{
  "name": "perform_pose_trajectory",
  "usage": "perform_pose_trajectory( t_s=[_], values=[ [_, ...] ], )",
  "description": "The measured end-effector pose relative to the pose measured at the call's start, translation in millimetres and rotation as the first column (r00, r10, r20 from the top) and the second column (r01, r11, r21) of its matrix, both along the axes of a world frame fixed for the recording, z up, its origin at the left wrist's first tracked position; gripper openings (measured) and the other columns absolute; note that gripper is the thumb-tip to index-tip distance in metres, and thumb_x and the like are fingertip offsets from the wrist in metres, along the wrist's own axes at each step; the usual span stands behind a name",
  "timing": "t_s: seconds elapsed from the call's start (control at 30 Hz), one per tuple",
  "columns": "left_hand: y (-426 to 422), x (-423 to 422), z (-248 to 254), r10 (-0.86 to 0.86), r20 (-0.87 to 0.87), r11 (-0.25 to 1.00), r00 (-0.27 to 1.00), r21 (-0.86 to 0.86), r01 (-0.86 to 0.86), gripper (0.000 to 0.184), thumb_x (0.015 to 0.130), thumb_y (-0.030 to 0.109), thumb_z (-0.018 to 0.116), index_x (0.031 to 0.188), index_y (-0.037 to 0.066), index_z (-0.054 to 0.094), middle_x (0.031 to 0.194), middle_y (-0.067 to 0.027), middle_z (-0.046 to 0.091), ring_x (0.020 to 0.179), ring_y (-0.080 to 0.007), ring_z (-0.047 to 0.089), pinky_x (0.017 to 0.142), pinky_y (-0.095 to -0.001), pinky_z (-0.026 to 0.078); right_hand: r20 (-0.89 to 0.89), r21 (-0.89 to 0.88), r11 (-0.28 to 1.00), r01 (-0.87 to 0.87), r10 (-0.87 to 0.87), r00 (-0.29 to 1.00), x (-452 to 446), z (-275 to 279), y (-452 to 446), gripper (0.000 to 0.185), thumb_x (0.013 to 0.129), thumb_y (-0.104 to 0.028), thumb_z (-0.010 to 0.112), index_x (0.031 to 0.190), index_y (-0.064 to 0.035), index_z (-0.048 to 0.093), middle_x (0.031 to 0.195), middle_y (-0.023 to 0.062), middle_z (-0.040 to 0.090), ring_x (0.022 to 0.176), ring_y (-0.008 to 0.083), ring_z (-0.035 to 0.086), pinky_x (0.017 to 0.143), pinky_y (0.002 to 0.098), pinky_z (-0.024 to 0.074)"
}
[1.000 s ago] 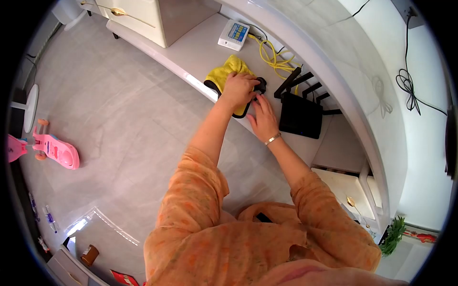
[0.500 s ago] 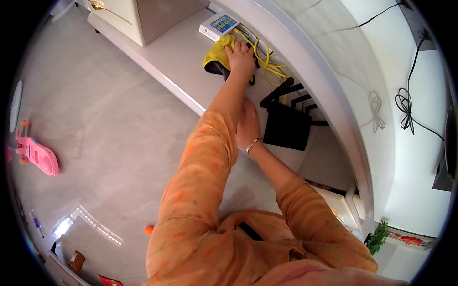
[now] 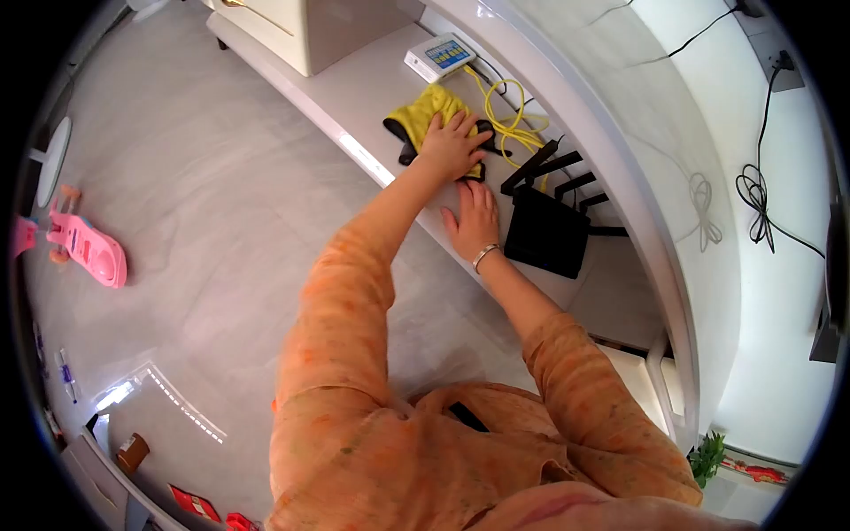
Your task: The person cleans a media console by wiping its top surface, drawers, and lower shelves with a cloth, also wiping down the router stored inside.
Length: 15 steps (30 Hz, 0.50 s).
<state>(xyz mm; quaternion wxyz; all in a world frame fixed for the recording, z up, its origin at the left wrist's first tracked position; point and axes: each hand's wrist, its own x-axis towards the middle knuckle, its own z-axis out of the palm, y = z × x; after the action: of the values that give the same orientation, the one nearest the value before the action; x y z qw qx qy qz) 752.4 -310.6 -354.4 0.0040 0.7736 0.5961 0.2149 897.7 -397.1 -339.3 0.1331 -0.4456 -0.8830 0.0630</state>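
A yellow cloth with black edging and underside (image 3: 414,119) lies bunched on the white cabinet top. My left hand (image 3: 454,146) rests on it with fingers spread, pressing it to the surface. Just below, my right hand (image 3: 475,219), with a silver bracelet at the wrist, lies flat on the cabinet top, fingers extended. Its fingertips come close to the cloth's near black edge; whether they touch I cannot tell. Right of that hand sits a black router (image 3: 546,232) with several antennas. The part of the cloth under my left palm is hidden.
A small white box with a blue label (image 3: 440,57) stands beyond the cloth, with a coiled yellow cable (image 3: 512,124) behind. A cream drawer unit (image 3: 341,31) occupies the far left of the cabinet top. A pink scooter (image 3: 93,250) is on the floor at left.
My left hand has moved away from the white box toward the cabinet's front edge, and the cloth has shifted slightly with it. My right hand now shows clear of the left forearm.
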Motion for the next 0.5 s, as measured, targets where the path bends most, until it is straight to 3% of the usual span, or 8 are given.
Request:
perform_pose_trajectory(
  t_s=[0.03, 0.1, 0.2, 0.27, 0.3, 0.4, 0.5],
  values=[
    [-16, -11, -2, -0.001, 0.012, 0.996, 1.0, 0.084, 0.0, 0.042, 0.095, 0.045, 0.049, 0.133, 0.029, 0.056, 0.144, -0.004, 0.047, 0.139, -0.0254, 0.034, 0.109, -0.0556, 0.027, -0.008, 0.005, 1.0, -0.009, 0.009, 1.0, 1, -3, 0, 0.058, 0.083, -0.028, 0.065, 0.129, 0.0029, 0.046, 0.133, 0.0198, 0.044, 0.127, 0.0392, 0.038, 0.109, 0.0477, 0.0304],
    [-47, -38, -3, -0.012, -0.007, 0.997, 1.0, 0.082, 0.013, 0.041, 0.093, 0.042, 0.053, 0.132, 0.031, 0.055, 0.143, -0.0019, 0.047, 0.137, -0.0241, 0.037, 0.108, -0.0548, 0.029, -0.022, 0.139, 0.989, -0.045, 0.048, 0.999, 1, -5, 2, 0.058, 0.082, -0.028, 0.066, 0.129, 0.0025, 0.047, 0.131, 0.0186, 0.046, 0.124, 0.0386, 0.04, 0.109, 0.0485, 0.0305],
    [-74, -82, 3, 0.143, -0.023, 0.988, 0.989, 0.06, -0.141, 0.044, 0.09, 0.04, 0.058, 0.132, 0.032, 0.056, 0.144, -0.0015, 0.047, 0.134, -0.024, 0.041, 0.107, -0.0543, 0.03, 0.069, 0.095, 0.995, -0.018, 0.011, 0.998, -7, 12, 3, 0.051, 0.082, -0.029, 0.067, 0.122, -0.0016, 0.052, 0.127, 0.0162, 0.049, 0.122, 0.0358, 0.044, 0.108, 0.0504, 0.031],
    [-67, -104, -2, 0.297, 0.003, 0.95, 0.955, 0.095, -0.296, 0.045, 0.089, 0.041, 0.059, 0.133, 0.031, 0.055, 0.143, -0.0022, 0.047, 0.133, -0.0248, 0.042, 0.106, -0.0554, 0.03, 0.144, 0.046, 0.999, 0.023, -0.029, 0.989, -16, 22, 14, 0.046, 0.081, -0.03, 0.069, 0.117, -0.0051, 0.054, 0.121, 0.0144, 0.054, 0.118, 0.0333, 0.049, 0.106, 0.0511, 0.0325],
    [-60, -106, -3, 0.297, 0.004, 0.951, 0.955, 0.096, -0.295, 0.045, 0.089, 0.041, 0.059, 0.133, 0.031, 0.055, 0.143, -0.0022, 0.047, 0.133, -0.0248, 0.042, 0.106, -0.0554, 0.03, 0.145, 0.046, 0.999, 0.023, -0.03, 0.989, -23, 25, 23, 0.046, 0.081, -0.03, 0.069, 0.117, -0.0051, 0.054, 0.121, 0.0144, 0.054, 0.118, 0.0333, 0.049, 0.106, 0.0511, 0.0325],
    [-36, -109, -5, 0.418, -0.033, 0.904, 0.908, 0.113, -0.412, 0.045, 0.091, 0.043, 0.056, 0.134, 0.031, 0.053, 0.144, -0.0033, 0.046, 0.134, -0.0262, 0.041, 0.106, -0.0581, 0.028, 0.068, 0.09, 0.995, -0.043, 0.037, 0.997, -55, 31, 60, 0.047, 0.082, -0.03, 0.068, 0.119, -0.0055, 0.053, 0.118, 0.0149, 0.056, 0.115, 0.0339, 0.051, 0.105, 0.0509, 0.0333],
    [-12, -114, -5, 0.473, -0.013, 0.877, 0.881, 0.105, -0.469, 0.044, 0.092, 0.042, 0.054, 0.135, 0.03, 0.053, 0.146, -0.004, 0.044, 0.136, -0.0267, 0.039, 0.107, -0.0582, 0.027, 0.005, 0.019, 1.0, 0.022, -0.022, 1.0, -84, 23, 89, 0.047, 0.084, -0.03, 0.067, 0.121, -0.0045, 0.053, 0.122, 0.016, 0.056, 0.116, 0.0345, 0.051, 0.106, 0.052, 0.0332]
  ],
)
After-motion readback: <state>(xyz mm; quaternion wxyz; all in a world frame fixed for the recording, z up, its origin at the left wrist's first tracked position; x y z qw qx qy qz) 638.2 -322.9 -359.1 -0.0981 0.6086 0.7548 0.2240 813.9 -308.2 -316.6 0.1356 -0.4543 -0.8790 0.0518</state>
